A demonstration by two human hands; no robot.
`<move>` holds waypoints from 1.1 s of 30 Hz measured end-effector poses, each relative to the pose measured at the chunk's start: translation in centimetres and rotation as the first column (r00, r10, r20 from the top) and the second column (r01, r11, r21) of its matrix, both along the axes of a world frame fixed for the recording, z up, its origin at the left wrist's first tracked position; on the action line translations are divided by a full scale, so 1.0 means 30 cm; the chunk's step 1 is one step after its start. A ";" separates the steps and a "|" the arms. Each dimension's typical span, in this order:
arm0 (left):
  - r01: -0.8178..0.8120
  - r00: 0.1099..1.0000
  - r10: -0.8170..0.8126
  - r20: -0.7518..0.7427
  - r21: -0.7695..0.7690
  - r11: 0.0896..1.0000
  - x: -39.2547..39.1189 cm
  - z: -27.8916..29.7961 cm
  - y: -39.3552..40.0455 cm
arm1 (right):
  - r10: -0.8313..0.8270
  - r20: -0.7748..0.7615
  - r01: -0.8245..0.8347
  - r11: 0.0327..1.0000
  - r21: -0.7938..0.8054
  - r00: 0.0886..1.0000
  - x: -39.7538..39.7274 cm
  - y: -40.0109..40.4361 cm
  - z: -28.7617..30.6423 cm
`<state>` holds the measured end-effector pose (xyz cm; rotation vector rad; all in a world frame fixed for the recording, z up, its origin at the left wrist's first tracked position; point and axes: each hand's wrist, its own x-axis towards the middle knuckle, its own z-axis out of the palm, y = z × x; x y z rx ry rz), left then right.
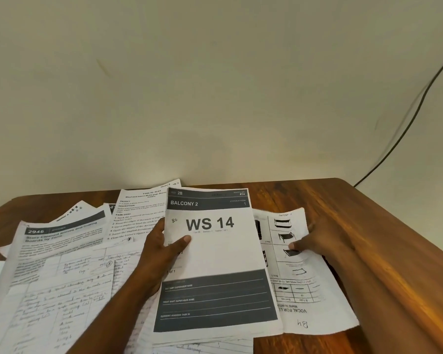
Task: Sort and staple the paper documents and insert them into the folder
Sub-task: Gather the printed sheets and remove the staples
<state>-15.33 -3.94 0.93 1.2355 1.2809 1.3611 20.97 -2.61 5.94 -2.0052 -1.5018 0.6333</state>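
Note:
Several printed and handwritten sheets lie spread over the wooden table [368, 226]. My left hand [164, 249] grips the left edge of a sheet headed "BALCONY 2 / WS 14" [215, 256], thumb on its face, holding it over other papers. My right hand [315, 242] pinches the sheet with furniture drawings [297, 282], marked "B4", lying to the right and partly under the WS 14 sheet. A sheet headed "2946" [62, 238] and a task instruction sheet [138, 213] lie to the left. No stapler or folder is in view.
Handwritten ruled pages [62, 302] cover the near left of the table. The table's far edge meets a plain wall [215, 98]. A dark cable [407, 129] runs down the wall at the right. Bare wood shows at the right side.

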 end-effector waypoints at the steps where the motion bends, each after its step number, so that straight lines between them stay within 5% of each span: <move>1: 0.003 1.000 -0.003 0.001 0.002 1.000 0.001 -0.001 0.001 | -0.020 0.017 0.020 1.000 -0.008 1.000 -0.003 0.000 -0.003; 14: -0.009 0.999 0.010 -0.044 0.005 1.000 -0.003 -0.004 -0.001 | -0.124 -0.377 0.250 0.918 0.308 0.918 0.046 0.023 0.067; 33: -0.022 0.996 0.026 -0.084 0.049 0.999 0.008 0.001 -0.003 | 0.073 -0.493 0.221 0.830 0.512 0.867 0.119 -0.056 0.216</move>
